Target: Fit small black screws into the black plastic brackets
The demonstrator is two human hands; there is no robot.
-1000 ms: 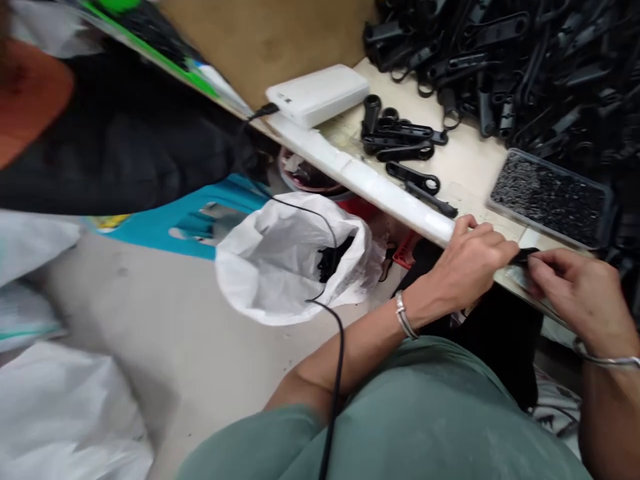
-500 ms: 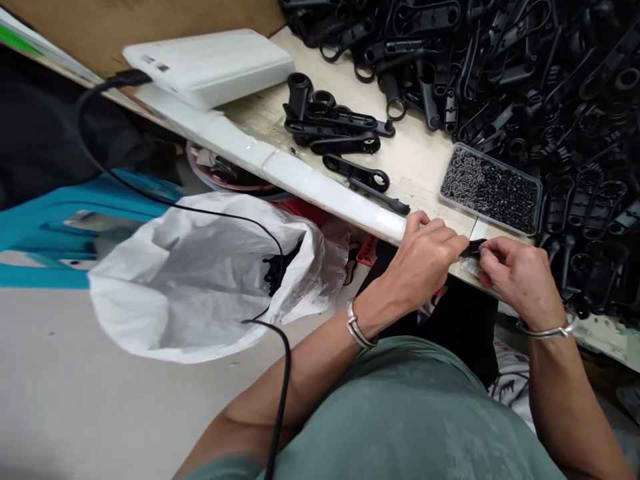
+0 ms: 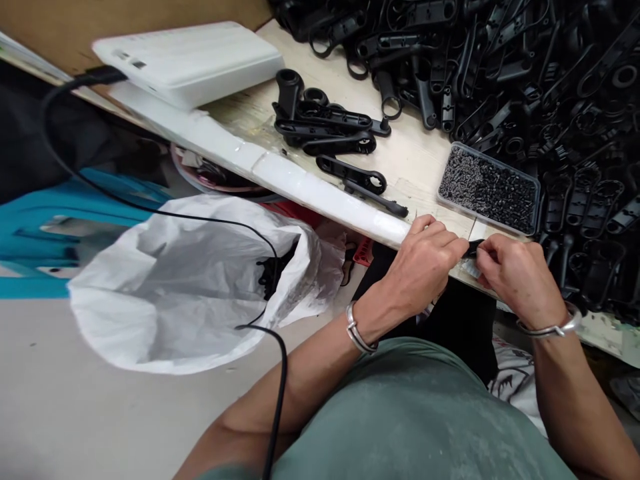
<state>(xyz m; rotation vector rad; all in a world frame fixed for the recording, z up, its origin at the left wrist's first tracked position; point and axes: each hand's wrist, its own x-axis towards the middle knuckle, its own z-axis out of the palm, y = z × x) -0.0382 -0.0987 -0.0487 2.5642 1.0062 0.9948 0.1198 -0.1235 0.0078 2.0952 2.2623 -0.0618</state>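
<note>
My left hand (image 3: 433, 260) is closed on a black plastic part (image 3: 473, 249) at the table's front edge, with most of the part hidden by my fingers. From the other side, my right hand (image 3: 520, 273) pinches at the same part; whether a smaller piece is also between its fingertips is hidden. Just beyond my hands stands a clear plastic box (image 3: 440, 193) full of tiny grey and black pieces, too small to make out singly. Left of it lie two slim black plastic arms (image 3: 350, 172), and farther off a small stack of similar parts (image 3: 327, 120).
A large heap of black plastic parts (image 3: 500, 53) covers the table's back and right. At the far left lies a white power bank (image 3: 190, 63) with a black cable (image 3: 200, 219) running over an open white sack (image 3: 150, 287). White tape (image 3: 300, 187) covers the table edge.
The view has shifted slightly, so the power bank and sack sit farther left. Both hands stay together at the black part, with hardly any movement of the fingers.
</note>
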